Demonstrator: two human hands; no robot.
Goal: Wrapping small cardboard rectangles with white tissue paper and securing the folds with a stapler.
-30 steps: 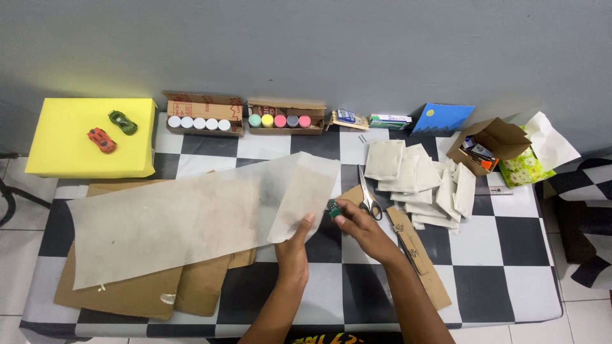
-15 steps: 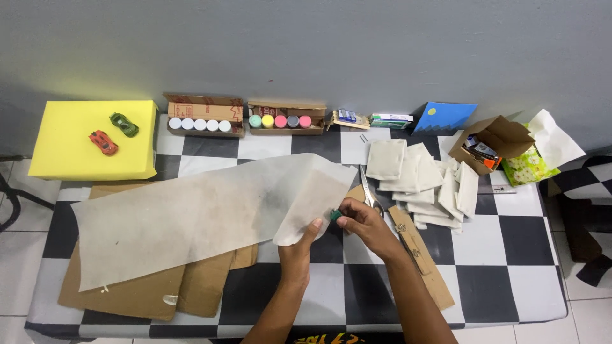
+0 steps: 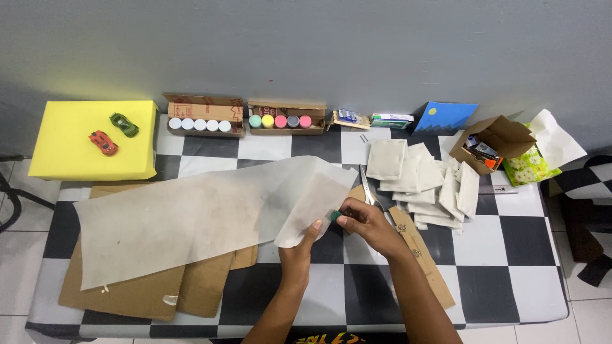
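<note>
A large sheet of thin white paper lies across the middle of the checkered counter, its right end lifted off the surface. The left hand pinches that end near its lower corner, grip closed on the paper. Just beside it, the right hand holds a small green object at the paper's edge, fingers curled tight around it; what the object is cannot be told.

Under the sheet, toward the front left corner of the counter, lie flat pieces of brown cardboard. A pair of scissors rests just behind the right hand, and a long cardboard strip runs from under that wrist toward the front edge. To the right sits a loose pile of cut white paper pieces.

Along the back edge stand two open cardboard boxes of paint pots, one with white lids, one with coloured lids. A blue folder leans by the wall, and near the back right corner are an open brown box and a green patterned packet. Off the left end, a yellow foam block carries a red toy car and a green toy car.
</note>
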